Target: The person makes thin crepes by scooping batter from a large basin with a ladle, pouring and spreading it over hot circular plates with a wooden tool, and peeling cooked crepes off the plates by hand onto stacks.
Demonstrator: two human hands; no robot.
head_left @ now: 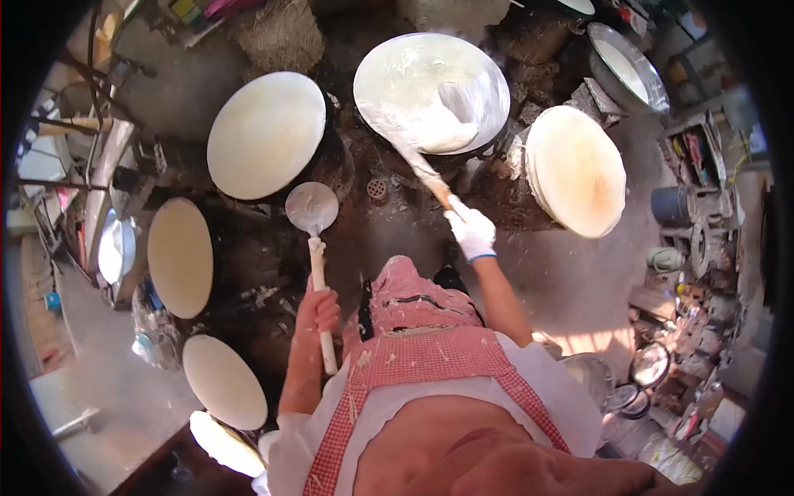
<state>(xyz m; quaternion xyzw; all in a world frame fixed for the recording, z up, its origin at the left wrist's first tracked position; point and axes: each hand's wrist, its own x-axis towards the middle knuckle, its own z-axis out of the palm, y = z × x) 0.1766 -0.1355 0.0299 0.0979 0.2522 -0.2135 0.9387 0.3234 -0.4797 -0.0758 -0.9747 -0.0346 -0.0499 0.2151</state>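
Note:
My left hand (318, 311) is wrapped round the pale wooden handle of a ladle (313, 208), held upright with its round metal bowl at the top. My right hand (471, 229), in a white glove, grips a wooden-handled spreader (422, 171). The spreader's far end lies in wet white batter (430, 124) on a round griddle (488, 70) straight ahead. Batter covers much of that griddle, with a bare grey patch right of centre. Just how the spreader's head is shaped is hidden by the batter.
Several round griddles carry pale flatbreads (266, 135) in an arc to my left. A stack of flatbreads (575, 171) stands at the right, with a metal basin (628, 68) of white liquid behind it. A dark bucket (672, 204) and clutter line the right side.

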